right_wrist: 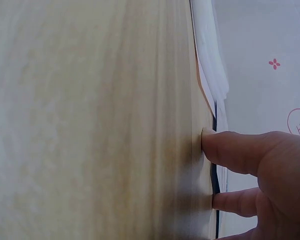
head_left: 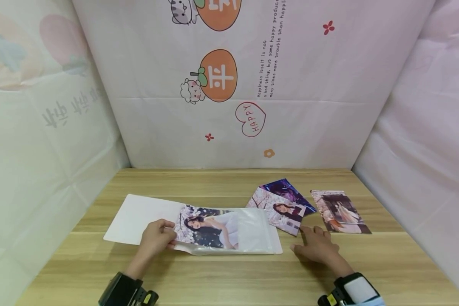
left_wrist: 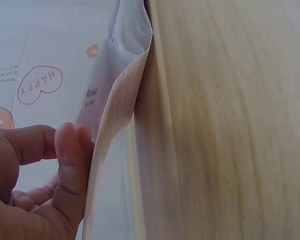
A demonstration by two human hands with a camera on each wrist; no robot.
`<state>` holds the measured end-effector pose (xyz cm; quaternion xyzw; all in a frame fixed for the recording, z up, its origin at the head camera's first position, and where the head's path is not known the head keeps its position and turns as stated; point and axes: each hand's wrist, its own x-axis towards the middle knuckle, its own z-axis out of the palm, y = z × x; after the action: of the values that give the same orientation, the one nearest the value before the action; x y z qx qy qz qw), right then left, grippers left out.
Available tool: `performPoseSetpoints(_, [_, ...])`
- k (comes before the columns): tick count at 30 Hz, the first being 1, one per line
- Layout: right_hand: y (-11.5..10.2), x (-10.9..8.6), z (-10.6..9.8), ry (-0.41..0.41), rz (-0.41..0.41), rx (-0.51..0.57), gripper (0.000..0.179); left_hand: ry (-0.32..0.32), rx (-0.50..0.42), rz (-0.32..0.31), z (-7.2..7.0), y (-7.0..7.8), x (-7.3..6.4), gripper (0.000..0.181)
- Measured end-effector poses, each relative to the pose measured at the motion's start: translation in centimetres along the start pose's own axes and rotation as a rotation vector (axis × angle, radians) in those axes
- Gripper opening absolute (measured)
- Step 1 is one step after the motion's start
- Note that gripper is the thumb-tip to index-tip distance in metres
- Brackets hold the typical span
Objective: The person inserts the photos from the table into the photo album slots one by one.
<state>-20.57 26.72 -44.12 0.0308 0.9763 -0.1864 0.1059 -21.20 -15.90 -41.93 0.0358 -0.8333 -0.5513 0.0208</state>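
Observation:
My left hand (head_left: pixel 157 238) pinches the left end of a photo (head_left: pixel 206 227) of a reclining figure in white, lying over a clear sleeve page of an open white album (head_left: pixel 145 212). In the left wrist view, the thumb and fingers meet at a pale sheet with "Kodak" lettering (left_wrist: pixel 91 93), beside the bowed page edges (left_wrist: pixel 122 92). My right hand (head_left: pixel 318 245) rests low at the table, its thumb and fingers spread apart, fingertips right at the lower corner of a pink blossom photo (head_left: pixel 277 210). That photo overlaps the album's right end.
Under the blossom photo lies a dark purple photo (head_left: pixel 288 193). Farther right, another photo (head_left: pixel 341 212) lies flat by itself. The wooden table (head_left: pixel 229 280) is bounded by printed white cloth (head_left: pixel 310 127) at the back and on both sides.

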Motion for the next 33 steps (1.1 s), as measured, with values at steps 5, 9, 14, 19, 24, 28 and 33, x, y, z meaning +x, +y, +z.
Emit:
performPoseSetpoints(5, [-0.1,-0.2,-0.1,0.002,-0.002,0.002,0.085,-0.015,0.019,-0.008,0.4,0.0,0.1,0.026])
performPoseSetpoints(9, [-0.2,-0.2,-0.2,-0.001,0.002,0.003,0.085,-0.029,0.022,-0.01,0.9,0.0,0.1,0.024])
performPoseSetpoints(14, [-0.2,-0.1,-0.1,-0.004,0.006,0.001,0.085,-0.033,0.034,0.009,1.4,0.2,0.0,0.022])
performPoseSetpoints(19, [-0.2,-0.1,-0.1,-0.002,0.006,-0.002,0.084,-0.039,0.042,0.018,1.8,0.5,-0.1,0.019])
performPoseSetpoints(24, [-0.1,-0.1,-0.1,-0.002,0.005,-0.002,0.085,-0.055,0.069,0.018,2.1,0.5,-0.1,0.019])
performPoseSetpoints(28, [0.0,0.0,0.0,-0.005,0.007,-0.005,0.085,-0.067,0.078,0.028,2.5,0.6,-0.1,0.019])
performPoseSetpoints(33, [0.0,0.1,0.1,-0.009,0.013,-0.007,0.086,-0.077,0.073,0.032,3.0,0.8,0.0,0.017])
